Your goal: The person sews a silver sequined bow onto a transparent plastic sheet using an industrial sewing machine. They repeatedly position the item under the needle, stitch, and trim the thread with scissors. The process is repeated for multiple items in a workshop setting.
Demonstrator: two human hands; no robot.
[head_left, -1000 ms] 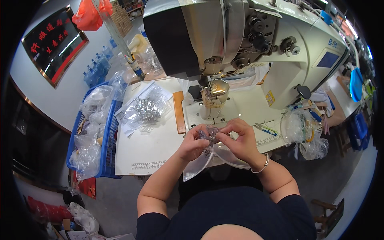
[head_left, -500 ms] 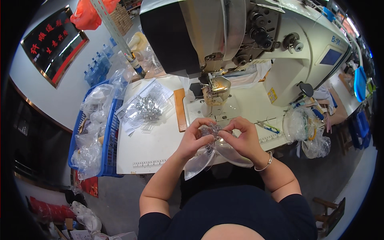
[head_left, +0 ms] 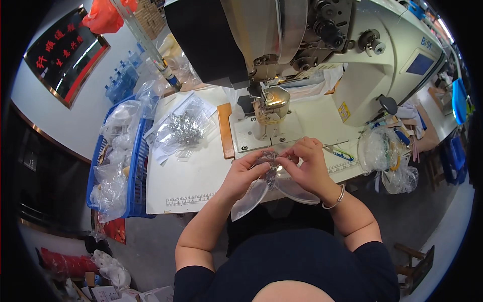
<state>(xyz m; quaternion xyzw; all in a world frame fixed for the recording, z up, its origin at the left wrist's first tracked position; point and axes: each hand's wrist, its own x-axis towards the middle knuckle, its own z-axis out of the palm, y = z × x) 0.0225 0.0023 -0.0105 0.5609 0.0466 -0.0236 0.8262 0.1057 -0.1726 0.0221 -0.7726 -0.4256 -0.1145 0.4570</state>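
Note:
Both my hands meet in front of an industrial sewing machine (head_left: 347, 75), above the near edge of its white table. Between the thumb and fingers of my left hand (head_left: 240, 176) is a silvery, glittering cluster (head_left: 270, 162). My right hand (head_left: 311, 168) pinches the same piece from the other side with thumb and forefinger. Two clear, curved plastic flaps hang below it, the left flap (head_left: 250, 201) and the right flap (head_left: 297, 192), spread apart like wings. My fingers partly hide the cluster, so how it joins the flaps cannot be made out.
Silvery pieces (head_left: 185, 130) lie on clear bags and papers at the left. A wooden block (head_left: 225, 132) stands beside the machine bed. Snips (head_left: 339, 152) and a ruler strip (head_left: 187, 200) are on the table. A blue basket (head_left: 137, 176) of plastic bags stands left; more bags (head_left: 378, 151) lie right.
My right hand has shifted slightly up and right, its fingers lifted and more curled. My left hand stays on the piece. The whole view has moved slightly.

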